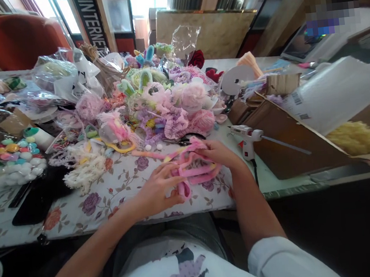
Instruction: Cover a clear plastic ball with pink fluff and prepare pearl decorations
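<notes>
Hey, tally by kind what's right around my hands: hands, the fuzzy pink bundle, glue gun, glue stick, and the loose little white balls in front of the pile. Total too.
Hands, left hand and right hand: 2
Pink fuzzy bundle: 1
Glue gun: 1
Glue stick: 1
Little white balls: 2
Total: 7

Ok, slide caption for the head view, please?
Left hand and right hand hold a looped, fuzzy pink strip over a white floral tablecloth, white glue gun at right.
</notes>
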`<action>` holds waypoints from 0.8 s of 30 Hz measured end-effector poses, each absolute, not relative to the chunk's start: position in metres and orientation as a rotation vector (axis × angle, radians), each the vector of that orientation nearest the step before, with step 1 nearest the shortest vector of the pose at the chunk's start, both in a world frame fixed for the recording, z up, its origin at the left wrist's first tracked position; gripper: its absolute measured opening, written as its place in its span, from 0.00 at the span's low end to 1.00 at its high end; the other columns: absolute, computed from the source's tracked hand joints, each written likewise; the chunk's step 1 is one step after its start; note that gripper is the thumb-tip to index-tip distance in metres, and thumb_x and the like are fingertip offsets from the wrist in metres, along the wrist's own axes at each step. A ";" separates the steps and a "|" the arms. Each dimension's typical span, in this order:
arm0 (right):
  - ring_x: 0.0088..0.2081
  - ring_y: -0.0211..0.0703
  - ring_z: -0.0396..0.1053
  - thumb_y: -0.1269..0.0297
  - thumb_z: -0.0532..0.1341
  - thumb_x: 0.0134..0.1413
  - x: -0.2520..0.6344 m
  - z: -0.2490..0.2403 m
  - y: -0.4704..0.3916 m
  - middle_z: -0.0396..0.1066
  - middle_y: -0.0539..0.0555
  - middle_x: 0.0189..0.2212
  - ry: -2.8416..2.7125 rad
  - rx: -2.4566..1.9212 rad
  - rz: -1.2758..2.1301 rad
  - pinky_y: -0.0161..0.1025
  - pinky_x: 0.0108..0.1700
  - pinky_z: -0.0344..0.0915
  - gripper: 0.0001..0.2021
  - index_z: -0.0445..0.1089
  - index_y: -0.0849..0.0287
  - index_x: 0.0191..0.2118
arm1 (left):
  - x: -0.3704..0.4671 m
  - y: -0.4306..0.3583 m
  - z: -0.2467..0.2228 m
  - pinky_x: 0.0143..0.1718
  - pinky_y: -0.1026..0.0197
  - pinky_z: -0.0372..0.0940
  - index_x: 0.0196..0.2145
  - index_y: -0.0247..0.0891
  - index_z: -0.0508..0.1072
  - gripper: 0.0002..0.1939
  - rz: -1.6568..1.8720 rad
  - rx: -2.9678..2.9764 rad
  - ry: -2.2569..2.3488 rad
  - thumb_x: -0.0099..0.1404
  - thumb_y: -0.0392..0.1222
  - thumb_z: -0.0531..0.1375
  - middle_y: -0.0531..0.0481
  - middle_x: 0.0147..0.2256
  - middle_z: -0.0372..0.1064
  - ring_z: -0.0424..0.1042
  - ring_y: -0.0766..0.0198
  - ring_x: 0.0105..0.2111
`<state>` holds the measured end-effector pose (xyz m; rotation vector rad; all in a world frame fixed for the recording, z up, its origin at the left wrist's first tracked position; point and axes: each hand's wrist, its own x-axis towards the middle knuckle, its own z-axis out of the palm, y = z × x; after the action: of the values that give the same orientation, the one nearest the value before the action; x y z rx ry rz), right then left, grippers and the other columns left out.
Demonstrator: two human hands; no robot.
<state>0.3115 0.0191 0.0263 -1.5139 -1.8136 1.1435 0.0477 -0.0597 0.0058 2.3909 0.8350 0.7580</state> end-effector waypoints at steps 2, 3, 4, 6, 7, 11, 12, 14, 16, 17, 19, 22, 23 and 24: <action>0.22 0.31 0.52 0.49 0.67 0.42 0.316 0.034 0.016 0.58 0.44 0.18 -1.718 -1.524 1.137 0.32 0.24 0.49 0.19 0.64 0.60 0.24 | 0.060 -0.056 -0.002 0.64 0.41 0.53 0.51 0.39 0.74 0.19 0.721 2.433 0.790 0.64 0.46 0.62 0.36 0.61 0.59 0.54 0.43 0.64; 0.21 0.31 0.52 0.49 0.68 0.41 0.318 0.038 0.013 0.58 0.44 0.18 -1.641 -1.506 1.169 0.31 0.23 0.48 0.19 0.65 0.60 0.26 | 0.065 -0.051 -0.006 0.63 0.42 0.55 0.50 0.38 0.74 0.16 0.715 2.423 0.772 0.65 0.43 0.60 0.36 0.60 0.60 0.55 0.44 0.63; 0.20 0.30 0.51 0.50 0.68 0.41 0.319 0.041 0.011 0.59 0.43 0.18 -1.545 -1.471 1.218 0.31 0.22 0.48 0.18 0.66 0.60 0.27 | 0.070 -0.045 -0.011 0.62 0.44 0.58 0.49 0.38 0.75 0.14 0.712 2.400 0.744 0.66 0.38 0.58 0.36 0.59 0.62 0.58 0.47 0.62; 0.18 0.30 0.52 0.52 0.69 0.41 0.319 0.046 0.007 0.60 0.43 0.17 -1.328 -1.364 1.303 0.31 0.21 0.49 0.17 0.66 0.58 0.29 | 0.079 -0.029 -0.019 0.58 0.49 0.63 0.46 0.36 0.75 0.15 0.711 2.362 0.664 0.66 0.31 0.53 0.36 0.55 0.67 0.65 0.51 0.58; 0.17 0.30 0.53 0.53 0.69 0.40 0.319 0.048 0.005 0.61 0.43 0.17 -1.229 -1.310 1.322 0.31 0.20 0.50 0.16 0.65 0.58 0.29 | 0.083 -0.021 -0.022 0.57 0.50 0.65 0.45 0.35 0.76 0.15 0.712 2.361 0.635 0.65 0.29 0.52 0.37 0.53 0.69 0.68 0.52 0.55; 0.19 0.33 0.61 0.56 0.71 0.38 0.310 0.047 0.006 0.63 0.44 0.17 -1.007 -1.180 1.332 0.31 0.20 0.56 0.16 0.64 0.57 0.27 | 0.093 -0.001 -0.021 0.57 0.49 0.64 0.44 0.35 0.76 0.19 0.793 2.393 0.628 0.62 0.25 0.50 0.38 0.52 0.71 0.68 0.51 0.56; 0.20 0.34 0.62 0.56 0.71 0.38 0.308 0.046 0.007 0.63 0.45 0.17 -0.971 -1.162 1.343 0.31 0.20 0.57 0.16 0.64 0.57 0.27 | 0.093 0.000 -0.017 0.57 0.47 0.63 0.44 0.35 0.76 0.20 0.861 2.389 0.677 0.61 0.25 0.50 0.39 0.51 0.71 0.67 0.51 0.55; 0.19 0.34 0.62 0.56 0.70 0.41 0.303 0.043 0.010 0.64 0.46 0.18 -0.893 -1.129 1.369 0.31 0.18 0.56 0.15 0.64 0.57 0.26 | 0.090 -0.005 -0.008 0.54 0.48 0.63 0.43 0.37 0.76 0.18 1.027 2.338 0.813 0.63 0.28 0.51 0.41 0.48 0.74 0.70 0.51 0.52; 0.18 0.35 0.61 0.55 0.68 0.44 0.300 0.040 0.013 0.64 0.47 0.17 -0.834 -1.100 1.412 0.31 0.17 0.56 0.15 0.63 0.57 0.25 | 0.088 -0.014 0.001 0.48 0.51 0.66 0.41 0.38 0.76 0.13 1.089 2.204 0.907 0.66 0.34 0.52 0.43 0.42 0.76 0.72 0.54 0.45; 0.18 0.35 0.61 0.55 0.67 0.46 0.298 0.038 0.015 0.64 0.48 0.17 -0.822 -1.088 1.440 0.32 0.16 0.56 0.15 0.63 0.57 0.25 | 0.089 -0.018 0.005 0.46 0.53 0.66 0.41 0.38 0.76 0.11 1.048 2.115 0.911 0.67 0.38 0.53 0.44 0.40 0.76 0.73 0.55 0.42; 0.17 0.35 0.61 0.54 0.64 0.50 0.293 0.034 0.018 0.64 0.49 0.17 -0.827 -1.074 1.494 0.32 0.15 0.56 0.14 0.63 0.57 0.25 | 0.093 -0.026 0.008 0.43 0.56 0.66 0.42 0.39 0.75 0.10 0.906 1.936 0.876 0.66 0.45 0.58 0.45 0.39 0.76 0.74 0.57 0.40; 0.17 0.36 0.62 0.56 0.63 0.52 0.287 0.030 0.021 0.65 0.49 0.17 -0.811 -1.043 1.498 0.33 0.15 0.59 0.12 0.64 0.58 0.26 | 0.106 -0.030 0.006 0.43 0.57 0.66 0.43 0.39 0.71 0.17 0.804 1.677 0.809 0.58 0.46 0.66 0.47 0.40 0.74 0.73 0.57 0.40; 0.18 0.37 0.64 0.57 0.63 0.52 0.286 0.029 0.022 0.66 0.49 0.18 -0.794 -1.026 1.480 0.33 0.16 0.62 0.11 0.65 0.58 0.27 | 0.110 -0.030 0.004 0.41 0.58 0.66 0.43 0.39 0.69 0.18 0.809 1.595 0.794 0.56 0.44 0.67 0.47 0.39 0.74 0.73 0.58 0.39; 0.19 0.37 0.65 0.59 0.63 0.51 0.286 0.028 0.023 0.66 0.49 0.18 -0.777 -1.009 1.460 0.33 0.17 0.64 0.10 0.65 0.57 0.27 | 0.112 -0.029 0.003 0.38 0.59 0.66 0.42 0.38 0.67 0.18 0.816 1.524 0.781 0.56 0.43 0.67 0.48 0.36 0.73 0.73 0.60 0.36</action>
<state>0.2856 0.0229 0.0279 -1.0088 -0.7770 1.4603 0.1122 -0.0288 0.0033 1.5237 0.7812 0.8164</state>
